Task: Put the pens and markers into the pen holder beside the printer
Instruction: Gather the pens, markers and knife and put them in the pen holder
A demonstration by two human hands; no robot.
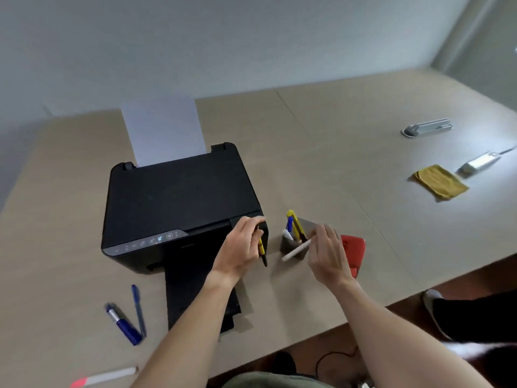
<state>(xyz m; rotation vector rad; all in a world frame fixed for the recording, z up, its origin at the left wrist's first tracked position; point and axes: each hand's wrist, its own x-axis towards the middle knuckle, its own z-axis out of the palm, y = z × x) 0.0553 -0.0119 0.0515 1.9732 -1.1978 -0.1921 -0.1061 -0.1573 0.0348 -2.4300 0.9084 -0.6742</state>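
Observation:
A dark pen holder (288,245) stands right of the black printer (179,203), with a yellow, a blue and a white pen sticking out of it. My right hand (330,254) grips a white pen (296,250) just in front of the holder. My left hand (242,247) holds a yellow and black pen (262,253), tip down, beside the printer's right corner. A blue marker (124,324) and a blue pen (138,309) lie at the front left. A white and pink marker (105,377) lies at the near edge.
A red object (354,247) sits right of the holder, partly behind my right hand. A yellow cloth (439,182), a grey stand (428,127) and a white adapter (479,162) lie far right. Paper stands in the printer's rear feed. The printer's output tray (195,298) extends toward me.

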